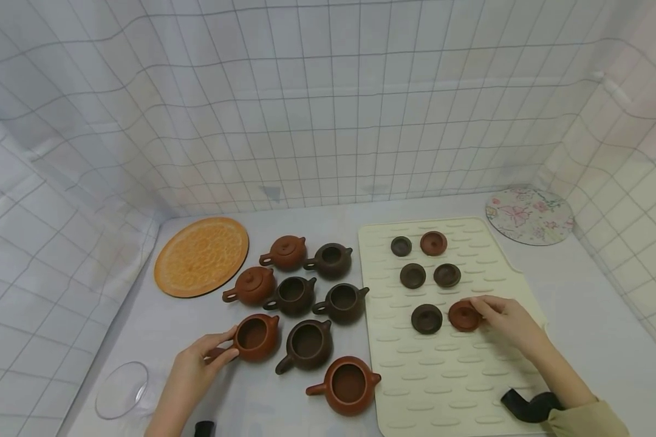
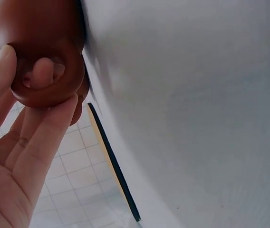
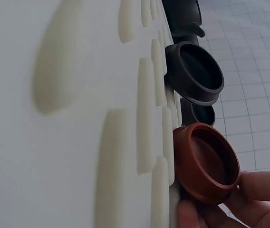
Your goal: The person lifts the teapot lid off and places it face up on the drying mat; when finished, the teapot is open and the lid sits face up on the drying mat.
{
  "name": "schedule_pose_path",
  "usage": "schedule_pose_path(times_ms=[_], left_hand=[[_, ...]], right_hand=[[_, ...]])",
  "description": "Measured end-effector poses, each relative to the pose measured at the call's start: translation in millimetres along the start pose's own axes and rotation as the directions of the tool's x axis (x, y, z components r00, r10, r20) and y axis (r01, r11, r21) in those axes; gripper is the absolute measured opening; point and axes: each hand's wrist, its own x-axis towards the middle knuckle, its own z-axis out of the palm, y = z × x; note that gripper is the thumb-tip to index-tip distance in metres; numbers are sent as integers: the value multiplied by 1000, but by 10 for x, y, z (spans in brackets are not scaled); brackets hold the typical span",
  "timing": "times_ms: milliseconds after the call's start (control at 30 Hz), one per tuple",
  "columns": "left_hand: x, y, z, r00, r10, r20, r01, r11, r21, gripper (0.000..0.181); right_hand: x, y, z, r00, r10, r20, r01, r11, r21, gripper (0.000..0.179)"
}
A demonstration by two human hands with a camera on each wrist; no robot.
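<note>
My left hand [image 1: 195,363] pinches the loop handle of a lidless reddish-brown teapot [image 1: 256,337]; in the left wrist view, the thumb and fingers close round that handle [image 2: 49,97]. With my right hand [image 1: 507,323], I pinch the edge of a reddish-brown teapot lid [image 1: 464,316] over the cream mat. This lid [image 3: 211,161] is upturned, its hollow side showing in the right wrist view. Beside it lies a dark brown lid [image 1: 426,318]. Close to my left hand stand a dark lidless teapot [image 1: 308,345] and a lidded red teapot [image 1: 254,286].
Several more teapots, dark [image 1: 343,303] and red [image 1: 348,386], stand mid-table. More lids [image 1: 412,275] lie on the cream ridged mat [image 1: 459,388]. An orange round mat [image 1: 201,257] is back left, a floral round mat [image 1: 530,216] back right, a clear glass item [image 1: 121,389] front left.
</note>
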Motion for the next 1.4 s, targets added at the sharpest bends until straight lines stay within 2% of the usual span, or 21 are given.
schedule_pose_path(times_ms=[200, 400, 533, 700, 800, 933, 1067, 1233, 1333, 1400], left_hand=[[-10, 43, -19, 999, -14, 38, 16, 999, -30, 46], [14, 208, -87, 997, 69, -44, -68, 998, 17, 45], [86, 332, -194, 986, 133, -102, -131, 991, 29, 43], [256, 447, -376, 984, 144, -109, -144, 990, 10, 42], [376, 509, -493, 988, 126, -86, -126, 992, 0, 43], [546, 614, -631, 995, 90, -39, -90, 996, -11, 44], [744, 676, -679, 999, 43, 25, -43, 999, 31, 46], [913, 578, -615, 994, -25, 107, 20, 999, 45, 49], [931, 466, -565, 991, -64, 115, 63, 998, 15, 49], [928, 394, -529, 993, -73, 97, 73, 997, 9, 49]], right_hand=[[-5, -37, -12, 1000, -25, -11, 24, 999, -39, 51], [-3, -132, -50, 992, -114, -48, 113, 993, -17, 46], [44, -348, -96, 980, -190, -56, 190, 982, -15, 43], [173, -788, -76, 966, -257, -35, 257, 966, 14, 42], [295, -1074, -1, 941, -339, -4, 339, 940, 23, 38], [467, -1469, 133, 890, -453, 50, 451, 891, 52, 35], [628, -1872, 300, 849, -519, 100, 508, 853, 119, 34], [822, -2327, 595, 822, -549, 152, 517, 831, 207, 31], [926, -2526, 803, 807, -562, 183, 529, 825, 199, 30], [982, -2624, 931, 792, -574, 209, 541, 818, 196, 31]])
